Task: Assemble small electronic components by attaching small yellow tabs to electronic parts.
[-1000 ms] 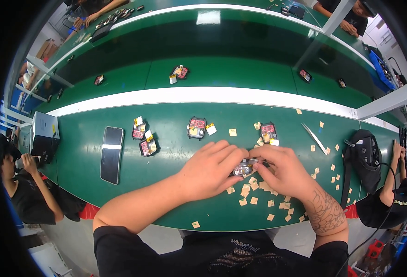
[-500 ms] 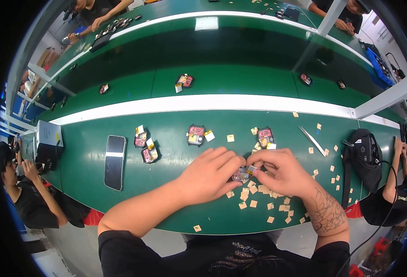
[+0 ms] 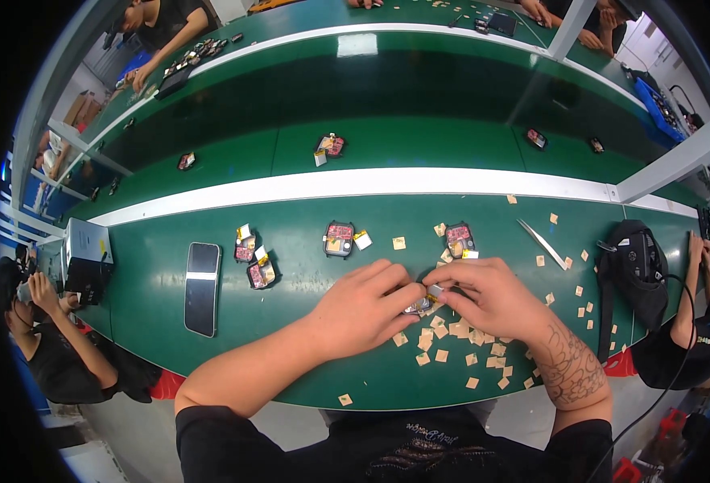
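Note:
My left hand (image 3: 369, 304) is closed around the edge of a small open watch case (image 3: 418, 307), low over the green table; its fingers hide much of the case. Between thumb and fingers of my right hand (image 3: 488, 302) is a small silver battery (image 3: 435, 291) with yellow tape, right at the case. Small beige square pads (image 3: 442, 355) lie scattered below and beside my right hand. Just beyond the hands sits another open watch case (image 3: 459, 238) with a red circuit board.
More open watch cases (image 3: 339, 239) with loose batteries stand further left, near a phone (image 3: 202, 288). White tweezers (image 3: 543, 244) and a black bag (image 3: 635, 270) lie to the right. A white rail (image 3: 355, 183) crosses behind, before a belt (image 3: 419, 149) carrying more cases. Co-workers sit around.
Both hands stay nearly in place, with the battery shifted very slightly at the case. At the far left table, a co-worker's arm has moved. The whole view has shifted slightly.

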{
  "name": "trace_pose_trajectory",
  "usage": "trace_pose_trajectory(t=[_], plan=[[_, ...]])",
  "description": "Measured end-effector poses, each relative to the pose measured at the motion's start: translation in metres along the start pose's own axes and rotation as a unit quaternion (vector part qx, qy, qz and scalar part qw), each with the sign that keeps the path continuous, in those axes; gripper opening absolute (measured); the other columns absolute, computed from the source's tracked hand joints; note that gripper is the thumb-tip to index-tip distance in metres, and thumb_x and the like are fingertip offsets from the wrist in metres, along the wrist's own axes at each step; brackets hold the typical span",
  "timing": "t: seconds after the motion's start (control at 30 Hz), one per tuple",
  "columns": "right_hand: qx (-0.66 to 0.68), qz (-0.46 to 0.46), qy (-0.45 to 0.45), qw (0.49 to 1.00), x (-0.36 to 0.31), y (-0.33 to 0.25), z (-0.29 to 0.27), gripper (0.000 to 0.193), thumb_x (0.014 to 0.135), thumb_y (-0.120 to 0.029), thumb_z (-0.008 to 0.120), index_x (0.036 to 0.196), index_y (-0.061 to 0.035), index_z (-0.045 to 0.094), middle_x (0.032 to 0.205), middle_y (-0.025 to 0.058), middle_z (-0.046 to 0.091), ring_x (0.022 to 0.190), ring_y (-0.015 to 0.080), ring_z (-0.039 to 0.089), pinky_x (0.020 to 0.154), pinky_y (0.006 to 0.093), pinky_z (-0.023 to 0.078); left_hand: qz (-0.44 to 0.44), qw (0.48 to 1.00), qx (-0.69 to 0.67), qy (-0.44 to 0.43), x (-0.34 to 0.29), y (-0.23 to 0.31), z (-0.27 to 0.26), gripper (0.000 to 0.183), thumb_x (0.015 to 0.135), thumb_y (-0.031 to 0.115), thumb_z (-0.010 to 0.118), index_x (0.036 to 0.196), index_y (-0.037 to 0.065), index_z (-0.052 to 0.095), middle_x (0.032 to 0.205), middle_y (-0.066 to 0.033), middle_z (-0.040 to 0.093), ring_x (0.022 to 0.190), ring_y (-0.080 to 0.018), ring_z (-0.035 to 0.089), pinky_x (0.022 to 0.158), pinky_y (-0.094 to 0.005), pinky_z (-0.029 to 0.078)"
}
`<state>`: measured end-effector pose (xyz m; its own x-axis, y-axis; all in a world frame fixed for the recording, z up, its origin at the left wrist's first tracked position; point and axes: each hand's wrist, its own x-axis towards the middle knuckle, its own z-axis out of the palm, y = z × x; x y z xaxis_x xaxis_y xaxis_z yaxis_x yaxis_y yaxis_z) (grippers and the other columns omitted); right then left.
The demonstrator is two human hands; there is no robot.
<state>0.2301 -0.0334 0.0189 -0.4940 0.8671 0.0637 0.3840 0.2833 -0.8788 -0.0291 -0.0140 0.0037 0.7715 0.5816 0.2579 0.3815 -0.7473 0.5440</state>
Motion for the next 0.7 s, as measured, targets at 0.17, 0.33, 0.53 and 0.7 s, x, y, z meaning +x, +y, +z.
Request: trace_pose_trajectory(t=[0.17,0.33,0.53,0.7], plan=[[-0.056,-0.002,-0.001,0.998,-0.001,-0.003,0.002,0.025,0.096,-0.001,0.074,0.12,-0.0026,0.074,0.099,0.0138,0.075,0.088,0.0314,0.075,0.077,0.039,0.059,-0.003,1.0,0.007,0.011,-0.001,0.001,0.001,0.03,0.085,0.017,0.085,0.111,0.013,0.072,0.108,-0.0049,0.063,0.097,-0.0273,0.065,0.082,-0.04,0.057],[-0.126,-0.001,0.016,0.992,-0.005,-0.01,0.007,0.029,0.094,0.0,0.073,0.122,-0.0062,0.071,0.102,0.0117,0.071,0.087,0.033,0.073,0.076,0.0398,0.059,-0.006,1.0,0.012,0.015,-0.002,0.003,0.001,0.028,0.085,0.017,0.086,0.109,0.013,0.073,0.107,-0.0045,0.062,0.094,-0.0253,0.065,0.08,-0.0387,0.057],[-0.126,-0.024,0.032,0.991,-0.007,-0.009,0.021,0.021,0.099,-0.006,0.07,0.12,-0.0072,0.068,0.102,0.0099,0.068,0.083,0.0358,0.071,0.069,0.0451,0.058,0.003,0.999,0.022,0.024,-0.002,0.002,0.002,0.028,0.083,0.018,0.087,0.107,0.013,0.073,0.106,-0.0055,0.062,0.094,-0.0255,0.065,0.079,-0.0384,0.057],[-0.098,-0.003,0.033,0.995,-0.006,-0.008,0.025,0.02,0.099,-0.004,0.069,0.119,-0.0059,0.067,0.101,0.0115,0.068,0.083,0.035,0.072,0.071,0.0438,0.059,0.012,0.999,0.017,0.03,-0.002,0.001,0.001,0.028,0.081,0.018,0.087,0.103,0.011,0.071,0.105,-0.0067,0.062,0.094,-0.028,0.065,0.079,-0.0397,0.057]])
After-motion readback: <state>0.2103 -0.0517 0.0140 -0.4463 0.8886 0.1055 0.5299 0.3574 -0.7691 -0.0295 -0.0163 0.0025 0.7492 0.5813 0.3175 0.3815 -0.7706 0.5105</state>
